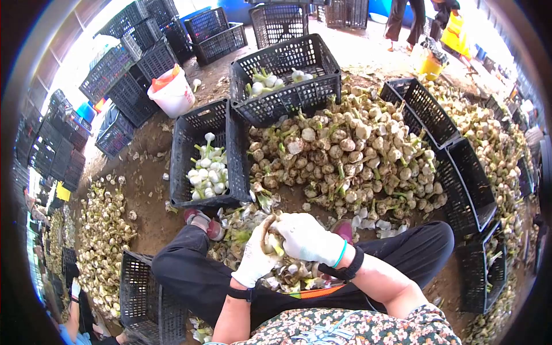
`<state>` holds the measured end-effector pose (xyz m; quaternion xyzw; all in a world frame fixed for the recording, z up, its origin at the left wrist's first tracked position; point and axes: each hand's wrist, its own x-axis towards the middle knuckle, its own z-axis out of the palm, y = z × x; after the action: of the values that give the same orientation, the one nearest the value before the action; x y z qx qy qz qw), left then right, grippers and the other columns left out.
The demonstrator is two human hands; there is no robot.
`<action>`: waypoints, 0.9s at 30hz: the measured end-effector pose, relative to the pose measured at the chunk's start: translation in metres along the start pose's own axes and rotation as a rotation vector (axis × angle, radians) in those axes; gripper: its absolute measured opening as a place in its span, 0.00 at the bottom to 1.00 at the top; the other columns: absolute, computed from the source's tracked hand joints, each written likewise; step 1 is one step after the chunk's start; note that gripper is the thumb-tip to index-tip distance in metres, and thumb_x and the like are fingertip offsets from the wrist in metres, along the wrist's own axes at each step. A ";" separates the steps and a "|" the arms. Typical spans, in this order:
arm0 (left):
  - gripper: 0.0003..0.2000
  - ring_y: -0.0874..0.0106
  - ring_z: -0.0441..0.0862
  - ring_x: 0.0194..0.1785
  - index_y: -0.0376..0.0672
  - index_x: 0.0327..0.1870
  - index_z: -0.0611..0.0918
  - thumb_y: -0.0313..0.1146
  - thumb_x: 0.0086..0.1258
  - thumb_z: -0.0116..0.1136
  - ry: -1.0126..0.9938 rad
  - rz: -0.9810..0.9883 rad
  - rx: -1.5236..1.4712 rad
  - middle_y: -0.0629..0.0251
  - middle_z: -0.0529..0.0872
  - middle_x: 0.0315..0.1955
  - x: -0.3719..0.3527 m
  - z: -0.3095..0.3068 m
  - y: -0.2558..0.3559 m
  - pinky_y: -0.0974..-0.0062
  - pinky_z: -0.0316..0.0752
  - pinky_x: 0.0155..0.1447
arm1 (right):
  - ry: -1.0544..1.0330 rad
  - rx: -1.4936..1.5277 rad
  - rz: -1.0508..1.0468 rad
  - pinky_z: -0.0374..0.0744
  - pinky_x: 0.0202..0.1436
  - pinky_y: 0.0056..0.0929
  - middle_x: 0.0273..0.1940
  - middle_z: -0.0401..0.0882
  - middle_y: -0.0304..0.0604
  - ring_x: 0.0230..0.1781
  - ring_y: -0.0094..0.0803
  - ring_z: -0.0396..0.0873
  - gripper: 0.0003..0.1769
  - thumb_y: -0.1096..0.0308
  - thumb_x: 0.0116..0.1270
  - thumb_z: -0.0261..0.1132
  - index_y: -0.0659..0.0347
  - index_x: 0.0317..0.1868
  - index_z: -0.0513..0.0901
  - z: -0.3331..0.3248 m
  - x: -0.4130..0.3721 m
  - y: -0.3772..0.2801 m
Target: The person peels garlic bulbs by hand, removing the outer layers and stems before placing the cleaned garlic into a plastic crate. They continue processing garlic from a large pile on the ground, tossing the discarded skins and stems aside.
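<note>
Both hands wear white gloves and meet above my lap. My left hand (257,256) is wrapped round a garlic bulb (273,244), whose pale green-white part shows between the gloves. A brownish curved strip stands along its fingers. My right hand (307,237) presses its closed fingers against the same bulb from the right. Peelings (293,276) lie beneath the hands. Ahead is a large heap of unpeeled garlic (345,155). A black crate (179,158) at the left of the heap holds cleaned white bulbs (208,172).
Another black crate (287,106) behind holds a few bulbs. More crates (468,178) line the right side, and one (141,293) stands at the lower left. A white bucket (172,98) is at the back left. Other people (402,23) are at the back right and lower left.
</note>
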<state>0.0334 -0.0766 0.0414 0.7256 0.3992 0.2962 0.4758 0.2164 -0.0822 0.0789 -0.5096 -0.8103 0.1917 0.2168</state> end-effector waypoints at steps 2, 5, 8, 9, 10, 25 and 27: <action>0.40 0.65 0.71 0.68 0.36 0.72 0.64 0.21 0.53 0.66 0.017 -0.012 -0.103 0.54 0.72 0.66 -0.003 0.002 0.000 0.71 0.66 0.71 | 0.010 0.014 0.060 0.80 0.43 0.44 0.34 0.82 0.55 0.37 0.52 0.82 0.08 0.69 0.53 0.62 0.62 0.32 0.84 0.002 0.005 -0.002; 0.35 0.70 0.74 0.64 0.36 0.71 0.66 0.18 0.58 0.63 0.125 -0.149 -0.463 0.59 0.76 0.63 -0.002 0.001 0.008 0.72 0.70 0.68 | 0.097 0.158 0.211 0.79 0.43 0.45 0.34 0.81 0.57 0.37 0.55 0.81 0.10 0.68 0.53 0.62 0.65 0.33 0.83 0.018 0.008 0.013; 0.29 0.71 0.77 0.60 0.37 0.68 0.70 0.17 0.63 0.61 0.347 -0.094 -0.508 0.60 0.76 0.60 -0.001 0.009 -0.009 0.74 0.76 0.61 | 0.135 0.413 0.358 0.79 0.45 0.45 0.36 0.80 0.62 0.39 0.57 0.81 0.12 0.68 0.54 0.62 0.68 0.36 0.83 0.019 0.010 0.017; 0.29 0.71 0.77 0.60 0.37 0.68 0.70 0.17 0.63 0.61 0.350 -0.099 -0.507 0.60 0.76 0.60 -0.002 0.010 -0.010 0.74 0.76 0.61 | 0.090 0.548 0.438 0.78 0.46 0.45 0.36 0.81 0.63 0.40 0.55 0.81 0.13 0.68 0.55 0.62 0.68 0.37 0.83 0.018 0.008 0.013; 0.28 0.72 0.78 0.57 0.37 0.67 0.70 0.18 0.64 0.61 0.378 -0.147 -0.499 0.60 0.78 0.58 -0.003 0.012 -0.011 0.75 0.77 0.60 | 0.044 0.681 0.520 0.78 0.48 0.44 0.37 0.81 0.63 0.41 0.54 0.81 0.13 0.67 0.55 0.62 0.68 0.37 0.83 0.020 0.006 0.011; 0.26 0.60 0.74 0.66 0.47 0.70 0.71 0.50 0.75 0.51 0.306 -0.046 -1.559 0.59 0.72 0.69 -0.003 -0.006 -0.014 0.54 0.66 0.72 | -0.403 0.068 0.484 0.78 0.53 0.45 0.46 0.82 0.61 0.49 0.53 0.81 0.19 0.64 0.59 0.60 0.64 0.49 0.83 0.072 -0.024 0.082; 0.23 0.60 0.79 0.60 0.53 0.68 0.72 0.52 0.77 0.46 0.291 -0.116 -1.638 0.61 0.80 0.61 0.002 -0.008 -0.015 0.52 0.74 0.64 | -0.268 0.137 0.390 0.78 0.51 0.46 0.45 0.84 0.57 0.47 0.53 0.82 0.20 0.64 0.59 0.61 0.61 0.50 0.84 0.095 -0.041 0.088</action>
<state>0.0236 -0.0681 0.0308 0.0827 0.1516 0.5588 0.8111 0.2457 -0.0917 -0.0535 -0.6106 -0.7032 0.3503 0.1000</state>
